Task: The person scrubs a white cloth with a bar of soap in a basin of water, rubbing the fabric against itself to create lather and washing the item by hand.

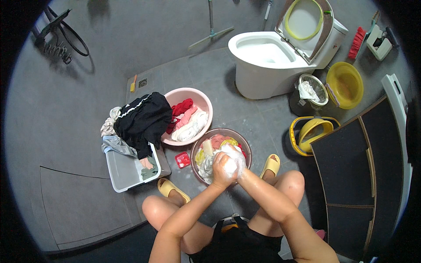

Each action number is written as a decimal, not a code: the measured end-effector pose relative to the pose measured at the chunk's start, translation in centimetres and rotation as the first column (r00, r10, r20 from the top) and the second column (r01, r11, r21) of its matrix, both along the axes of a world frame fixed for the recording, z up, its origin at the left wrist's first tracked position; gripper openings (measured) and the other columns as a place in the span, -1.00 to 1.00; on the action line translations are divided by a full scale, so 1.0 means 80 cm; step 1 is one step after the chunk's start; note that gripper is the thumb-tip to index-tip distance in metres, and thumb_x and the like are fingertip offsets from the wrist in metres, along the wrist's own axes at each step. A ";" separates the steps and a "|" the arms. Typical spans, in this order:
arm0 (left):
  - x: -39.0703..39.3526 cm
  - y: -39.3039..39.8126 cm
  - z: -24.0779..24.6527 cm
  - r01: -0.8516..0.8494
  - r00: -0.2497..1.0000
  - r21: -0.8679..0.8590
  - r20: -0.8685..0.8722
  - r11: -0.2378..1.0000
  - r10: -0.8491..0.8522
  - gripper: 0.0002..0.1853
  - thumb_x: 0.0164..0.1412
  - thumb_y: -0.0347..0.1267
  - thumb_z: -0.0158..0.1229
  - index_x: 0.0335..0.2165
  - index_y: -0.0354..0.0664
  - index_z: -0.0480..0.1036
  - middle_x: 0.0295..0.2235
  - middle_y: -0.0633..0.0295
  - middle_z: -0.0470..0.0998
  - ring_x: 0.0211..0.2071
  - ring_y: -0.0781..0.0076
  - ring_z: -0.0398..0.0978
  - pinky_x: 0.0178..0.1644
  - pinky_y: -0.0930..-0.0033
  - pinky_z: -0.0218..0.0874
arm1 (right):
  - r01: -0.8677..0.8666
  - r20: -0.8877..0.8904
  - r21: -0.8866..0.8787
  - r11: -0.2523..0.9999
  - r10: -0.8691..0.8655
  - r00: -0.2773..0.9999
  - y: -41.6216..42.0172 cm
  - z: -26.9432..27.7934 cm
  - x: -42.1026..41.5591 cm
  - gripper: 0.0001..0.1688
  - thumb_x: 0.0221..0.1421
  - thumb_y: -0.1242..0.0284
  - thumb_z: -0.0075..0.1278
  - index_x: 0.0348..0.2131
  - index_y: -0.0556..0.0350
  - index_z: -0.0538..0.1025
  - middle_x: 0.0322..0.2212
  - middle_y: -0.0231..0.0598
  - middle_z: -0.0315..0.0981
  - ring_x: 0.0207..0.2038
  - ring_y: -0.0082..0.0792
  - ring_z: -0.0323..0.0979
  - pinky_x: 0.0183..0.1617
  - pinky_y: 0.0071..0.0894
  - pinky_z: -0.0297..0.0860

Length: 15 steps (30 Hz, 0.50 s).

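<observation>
My left hand [223, 169] and my right hand [241, 164] are pressed together over a brownish wash basin [196, 171]. Between them is a bunched, suds-covered white cloth [230, 167]; the foam hides some of my fingers. Wet laundry fills the basin below, including a pink cloth [217, 140], a grey-white cloth [206, 167] and a yellow piece [199, 157]. A cream bar, apparently laundry soap [207, 148], rests on top of the clothes. Left of the basin, a red soap dish [182, 160] sits on the floor.
A pink basin [208, 102] holds red, pink and white clothes. Beside it, black clothing [144, 115] drapes over a grey-white plastic bin [125, 174]. The toilet [253, 79] stands ahead; a trash bin [297, 103], yellow bucket [292, 141] and dark cabinet [342, 174] are at right.
</observation>
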<state>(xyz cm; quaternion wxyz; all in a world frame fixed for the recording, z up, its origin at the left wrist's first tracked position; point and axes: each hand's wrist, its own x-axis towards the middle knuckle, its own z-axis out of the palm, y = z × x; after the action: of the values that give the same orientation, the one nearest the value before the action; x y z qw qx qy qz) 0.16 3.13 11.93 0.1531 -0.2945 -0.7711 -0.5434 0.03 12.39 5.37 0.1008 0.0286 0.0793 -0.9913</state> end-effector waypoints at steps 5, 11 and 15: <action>-0.007 -0.006 0.004 0.111 0.934 0.122 0.326 0.986 -0.145 -0.83 -0.16 -0.40 0.02 -0.54 -0.31 0.33 -0.62 0.08 0.37 -0.54 0.25 0.36 -0.43 0.35 0.17 | 0.295 0.062 0.346 0.891 -0.335 0.940 -0.004 -0.022 0.000 -0.64 -0.01 0.18 -0.21 -0.51 0.12 0.37 -0.51 -0.27 0.37 -0.49 -0.36 0.34 -0.37 -0.45 0.33; -0.052 -0.017 -0.009 -0.106 0.253 0.540 0.827 0.835 -0.502 -0.55 0.07 -0.10 -0.08 -0.20 -0.24 0.28 -0.28 0.18 0.41 -0.28 0.41 0.40 -0.20 0.40 0.23 | 0.266 -0.375 0.895 -0.358 -0.283 0.883 -0.010 0.069 0.004 -0.82 -0.18 0.36 -0.03 -0.67 0.08 0.41 -0.70 -0.25 0.35 -0.63 -0.31 0.34 -0.55 -0.32 0.28; -0.064 -0.031 -0.045 -0.064 -0.144 0.567 0.809 0.821 -0.570 -0.65 0.06 -0.24 -0.08 -0.21 -0.22 0.27 -0.31 0.16 0.40 -0.26 0.34 0.38 -0.17 0.34 0.25 | 0.622 -0.631 0.482 -0.617 0.249 0.735 -0.018 0.084 0.017 -0.82 -0.30 0.32 -0.02 -0.65 0.05 0.44 -0.69 -0.16 0.33 -0.59 -0.13 0.34 -0.49 -0.20 0.27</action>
<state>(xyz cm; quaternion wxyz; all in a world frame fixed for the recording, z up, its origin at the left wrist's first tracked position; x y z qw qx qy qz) -4.98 0.62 8.29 -0.5143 0.0891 -0.4083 -0.7489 1.41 10.92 12.13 -0.2681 -0.1331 0.8992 -0.3192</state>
